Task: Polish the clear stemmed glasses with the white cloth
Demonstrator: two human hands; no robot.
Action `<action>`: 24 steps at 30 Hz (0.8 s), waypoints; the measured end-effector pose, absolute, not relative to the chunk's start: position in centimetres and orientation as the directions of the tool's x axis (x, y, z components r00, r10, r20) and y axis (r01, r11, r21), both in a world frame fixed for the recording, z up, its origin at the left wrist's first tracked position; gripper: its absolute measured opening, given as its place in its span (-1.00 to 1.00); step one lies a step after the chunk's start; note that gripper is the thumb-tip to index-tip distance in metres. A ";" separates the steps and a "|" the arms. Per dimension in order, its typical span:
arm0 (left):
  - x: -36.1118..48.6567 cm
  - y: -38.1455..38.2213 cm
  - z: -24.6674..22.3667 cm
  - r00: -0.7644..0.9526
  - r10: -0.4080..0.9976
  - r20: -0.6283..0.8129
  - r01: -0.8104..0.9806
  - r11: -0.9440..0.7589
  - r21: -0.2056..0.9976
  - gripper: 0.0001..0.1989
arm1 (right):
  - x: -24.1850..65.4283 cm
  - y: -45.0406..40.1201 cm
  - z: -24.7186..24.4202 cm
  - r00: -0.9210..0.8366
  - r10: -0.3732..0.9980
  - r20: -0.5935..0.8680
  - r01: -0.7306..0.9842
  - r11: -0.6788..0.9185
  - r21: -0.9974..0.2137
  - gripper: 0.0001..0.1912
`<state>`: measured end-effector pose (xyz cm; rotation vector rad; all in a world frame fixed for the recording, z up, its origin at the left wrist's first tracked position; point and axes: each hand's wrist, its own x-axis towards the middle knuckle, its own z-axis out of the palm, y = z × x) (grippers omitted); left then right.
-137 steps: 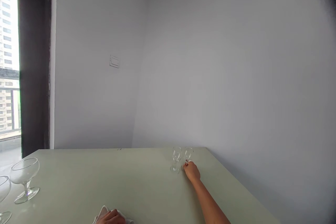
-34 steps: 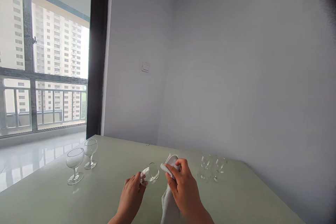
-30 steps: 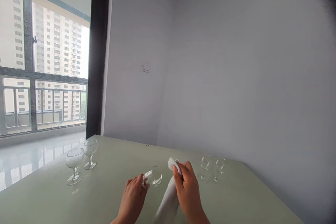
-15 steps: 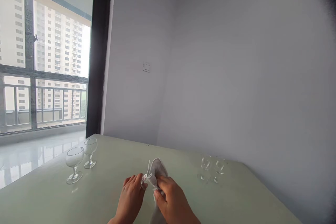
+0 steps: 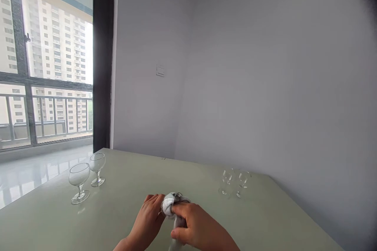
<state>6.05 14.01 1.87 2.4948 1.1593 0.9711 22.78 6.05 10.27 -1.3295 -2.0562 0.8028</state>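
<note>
Tightly, above the pale green table (image 5: 259, 211), the left hand (image 5: 146, 219) curls around a stemmed glass (image 5: 176, 197), steadying it, while the right hand (image 5: 196, 223) closes over a grey-white cloth (image 5: 168, 206) bunched against it, hiding most of the glass. Well apart, a wide glass (image 5: 79, 175) and a narrow glass (image 5: 97, 163) stand to the left, two small glasses (image 5: 227, 177) to the right.

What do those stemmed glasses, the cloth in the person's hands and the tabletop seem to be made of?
The stemmed glass looks like clear, shiny glass: you can see the table through it. The cloth looks like soft, matte fabric, perhaps cotton, bunched in folds. The tabletop looks smooth and pale green, perhaps laminate; hard to tell.
</note>
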 end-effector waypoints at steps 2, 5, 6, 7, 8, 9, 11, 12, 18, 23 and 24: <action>5.9 14.1 1.8 0.472 0.749 0.465 0.589 -0.660 0.467 -0.87 | 22.6 5.8 10.6 -0.352 0.921 0.166 0.580 0.354 -0.734 -0.70; 5.8 14.0 2.1 0.518 0.716 0.469 0.545 -0.698 0.465 -0.89 | 22.5 5.6 10.1 -0.357 0.924 0.135 0.518 0.316 -0.795 -0.65; 5.7 14.0 2.3 0.536 0.704 0.467 0.529 -0.711 0.464 -0.89 | 22.5 5.8 9.7 -0.354 0.928 0.119 0.490 0.293 -0.821 -0.69; 5.6 14.0 2.5 0.549 0.695 0.465 0.520 -0.719 0.461 -0.90 | 22.4 6.0 9.2 -0.345 0.932 0.112 0.461 0.273 -0.844 -0.74; 5.5 14.0 2.6 0.554 0.690 0.466 0.521 -0.724 0.452 -0.90 | 22.3 6.4 8.7 -0.329 0.938 0.112 0.431 0.255 -0.865 -0.80; 5.4 14.0 2.8 0.551 0.684 0.478 0.535 -0.729 0.427 -0.90 | 22.2 6.8 8.2 -0.310 0.945 0.109 0.392 0.231 -0.890 -0.86; 4.9 14.1 3.0 0.515 0.653 0.555 0.594 -0.739 0.318 -0.86 | 22.0 7.8 7.3 -0.267 0.960 0.088 0.243 0.155 -0.957 -0.91; 4.6 14.3 3.2 0.498 0.621 0.606 0.628 -0.740 0.242 -0.82 | 21.9 8.3 6.9 -0.247 0.966 0.072 0.128 0.106 -0.986 -0.87; 3.1 14.8 4.6 0.589 0.536 0.604 0.628 -0.774 0.074 -0.82 | 22.3 9.3 6.3 -0.267 0.962 0.048 -0.205 -0.008 -0.979 -0.70; 3.2 14.7 5.2 0.623 0.723 0.298 0.491 -0.658 0.571 -0.90 | 24.3 7.9 7.5 -0.414 0.910 -0.003 0.173 0.075 -0.982 -0.86; 3.4 14.6 5.2 0.642 0.731 0.230 0.475 -0.615 0.630 -0.90 | 24.6 7.8 7.5 -0.416 0.909 -0.017 0.203 0.075 -0.976 -0.86</action>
